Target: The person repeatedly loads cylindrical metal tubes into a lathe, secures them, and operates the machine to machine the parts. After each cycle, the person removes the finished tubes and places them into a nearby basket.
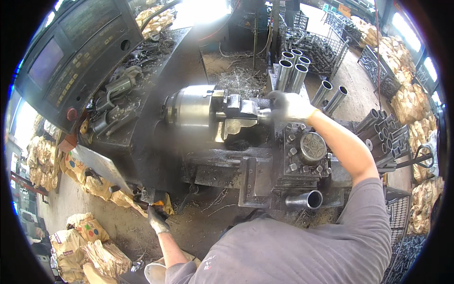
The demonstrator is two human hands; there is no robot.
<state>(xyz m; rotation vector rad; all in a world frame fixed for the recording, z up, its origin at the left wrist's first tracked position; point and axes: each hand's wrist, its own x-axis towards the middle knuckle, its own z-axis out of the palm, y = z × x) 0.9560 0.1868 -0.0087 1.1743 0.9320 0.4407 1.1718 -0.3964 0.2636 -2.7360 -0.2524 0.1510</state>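
My right hand (285, 107), in a pale glove, reaches across the lathe. Its blurred fingers close round the end of a shiny round metal part (264, 115) in line with the lathe chuck (196, 111). The chuck's stepped jaws (239, 113) face the hand; how deep the part sits between them is hidden. Below the right forearm stands the bolted tool post (313, 147). Low on the left, my gloved left hand (157, 220) is closed at the machine's lower front, by a small metal fitting (148, 195). What its fingers grip is hidden.
Several metal tubes (298, 75) stand upright behind the right hand, and more are stacked (383, 135) at right. One tube (305, 199) lies before the tool post. A control panel (71, 59) rises at left. Paper sacks (90, 241) lie on the floor; wire baskets (317, 49) stand behind.
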